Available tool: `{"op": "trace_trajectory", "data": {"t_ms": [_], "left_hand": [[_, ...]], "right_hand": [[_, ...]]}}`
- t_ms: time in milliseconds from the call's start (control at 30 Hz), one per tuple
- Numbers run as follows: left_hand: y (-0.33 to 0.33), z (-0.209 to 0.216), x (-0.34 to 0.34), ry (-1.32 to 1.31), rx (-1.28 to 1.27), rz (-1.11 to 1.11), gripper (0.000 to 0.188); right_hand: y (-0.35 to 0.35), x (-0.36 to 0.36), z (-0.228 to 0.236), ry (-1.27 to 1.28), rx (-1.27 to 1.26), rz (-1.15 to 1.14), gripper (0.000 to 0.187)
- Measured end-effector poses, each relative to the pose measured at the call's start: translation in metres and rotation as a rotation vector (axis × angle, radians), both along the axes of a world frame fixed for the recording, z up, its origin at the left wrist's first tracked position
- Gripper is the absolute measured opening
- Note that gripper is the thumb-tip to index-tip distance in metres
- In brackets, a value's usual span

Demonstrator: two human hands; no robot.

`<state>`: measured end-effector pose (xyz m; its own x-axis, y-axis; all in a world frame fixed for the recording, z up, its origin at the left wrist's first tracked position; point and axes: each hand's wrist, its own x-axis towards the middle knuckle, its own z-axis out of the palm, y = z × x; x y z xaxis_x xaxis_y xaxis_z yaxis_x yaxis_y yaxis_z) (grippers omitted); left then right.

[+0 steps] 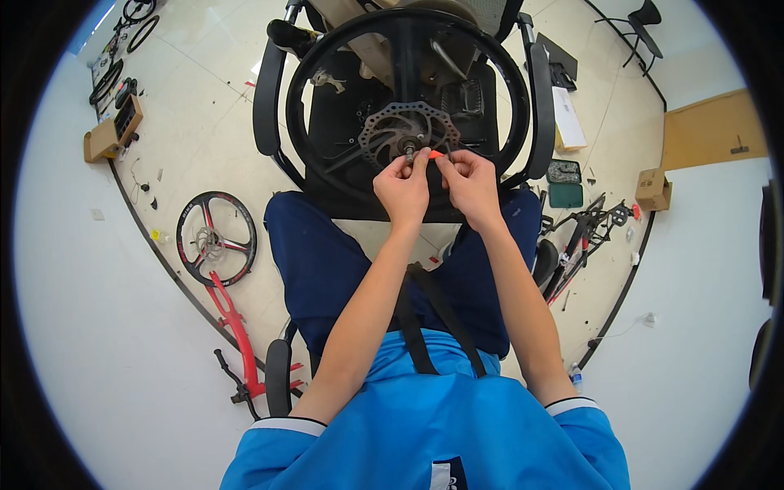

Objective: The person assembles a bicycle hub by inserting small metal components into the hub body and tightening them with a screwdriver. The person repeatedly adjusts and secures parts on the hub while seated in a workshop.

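Observation:
A black bicycle wheel (523,98) lies flat on the seat of a black office chair in front of me. Bolted at its hub is a perforated brake disc (369,135), with the axle end (409,149) standing up in the middle. My left hand (403,186) pinches one end of a small orange-red piece (436,153), right beside the axle. The fingers of my right hand (473,186) are closed on its other end. A thin dark pin-like thing shows at the right fingertips; I cannot tell whether it is held.
Chair armrests (265,106) flank the wheel. On the floor at left lie a red-and-black wheel (184,237) and a red bike frame (243,343). At right are a dark folded bike (580,237), a green tool case (565,194) and a cardboard box (652,190).

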<state>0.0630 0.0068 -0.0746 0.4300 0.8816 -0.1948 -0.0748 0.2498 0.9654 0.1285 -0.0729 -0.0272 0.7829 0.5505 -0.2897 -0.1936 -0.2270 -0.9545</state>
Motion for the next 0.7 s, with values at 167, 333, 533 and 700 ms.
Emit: {"op": "trace_trajectory", "data": {"t_ms": [167, 333, 533, 700], "left_hand": [[0.001, -0.014, 0.001, -0.035, 0.044, -0.018, 0.017], [0.001, -0.012, -0.004, -0.047, 0.033, -0.060, 0.017], [-0.002, -0.013, -0.004, -0.093, -0.005, -0.066, 0.016], [-0.003, -0.016, -0.002, -0.155, -0.040, -0.033, 0.016]], "right_hand": [[0.019, 0.006, -0.015, -0.519, -0.038, -0.017, 0.015], [0.022, 0.007, -0.013, -0.610, -0.040, 0.033, 0.013], [0.016, 0.008, -0.013, -0.616, -0.051, 0.058, 0.014], [0.016, 0.003, -0.014, -0.596, -0.084, 0.013, 0.013]]}}
